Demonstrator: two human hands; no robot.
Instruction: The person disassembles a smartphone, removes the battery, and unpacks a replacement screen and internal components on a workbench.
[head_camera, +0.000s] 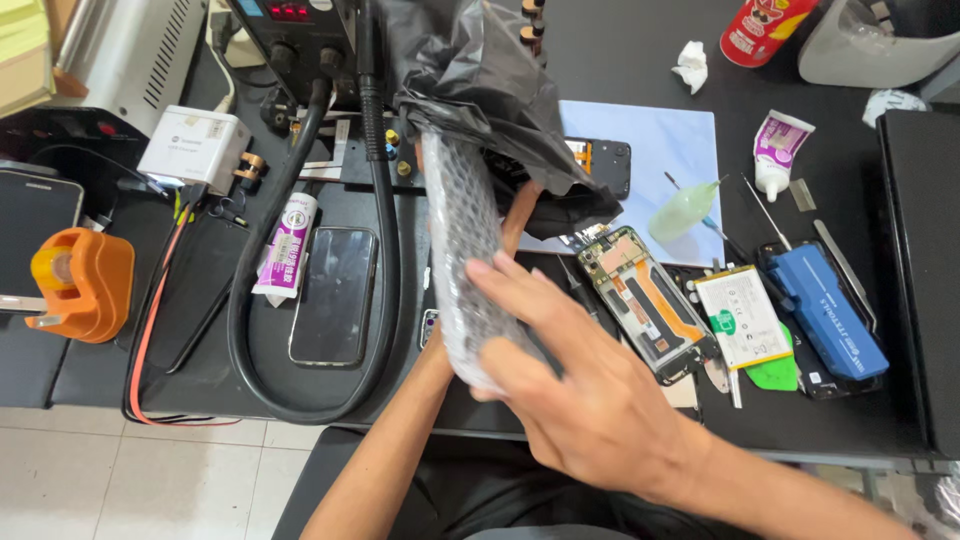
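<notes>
My right hand (570, 375) grips the lower end of a flat package wrapped in clear bubble wrap (460, 250). Its upper end sits inside a crumpled black plastic bag (480, 80). My left hand (518, 215) is mostly hidden behind the package and holds the bag's edge, only fingers showing. Both are raised above the black work table (620, 60). Just right of my hands lies an opened phone frame (645, 300) with orange inner parts, beside a white phone battery (742, 318).
A dark phone (335, 295) and a white-purple glue tube (285, 248) lie left, ringed by a thick black hose (250, 300). An orange tape dispenser (80, 282), white adapter box (195, 148), blue tool (828, 310), tweezers (845, 268), blue mat (650, 150) and another glue tube (778, 150) lie around.
</notes>
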